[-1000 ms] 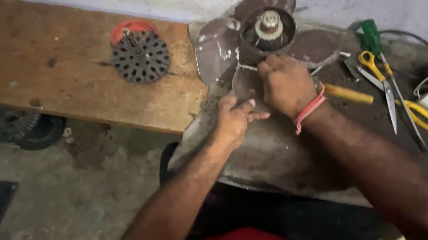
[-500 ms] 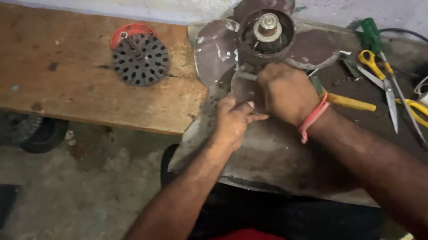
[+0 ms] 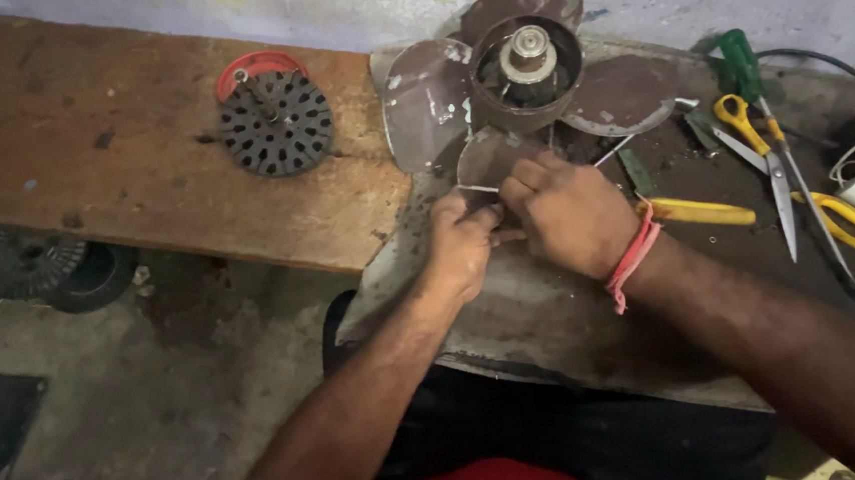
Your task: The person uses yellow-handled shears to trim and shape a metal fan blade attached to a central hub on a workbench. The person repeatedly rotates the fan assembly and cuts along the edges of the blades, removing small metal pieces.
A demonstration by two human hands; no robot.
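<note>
Hands meet just below the fan rotor [image 3: 526,73] — a dusty brown hub with blades, lying on the metal sheet [image 3: 554,331]. Left hand [image 3: 463,247] and right hand [image 3: 571,215] touch, fingers curled together, apparently pinching a thin wire running up toward the hub; what they grip is partly hidden. Right of the rotor lie yellow-handled scissors [image 3: 778,165] — the right hand is nearer them.

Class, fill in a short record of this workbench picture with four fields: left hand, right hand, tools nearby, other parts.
Left hand: left hand pinches at the near blade of the fan.
Right hand: right hand, pink wristband, fingers on the same blade.
Tools nearby: yellow-handled scissors, green-handled screwdriver.
Other parts: black slotted disc on the wooden bench.
</note>
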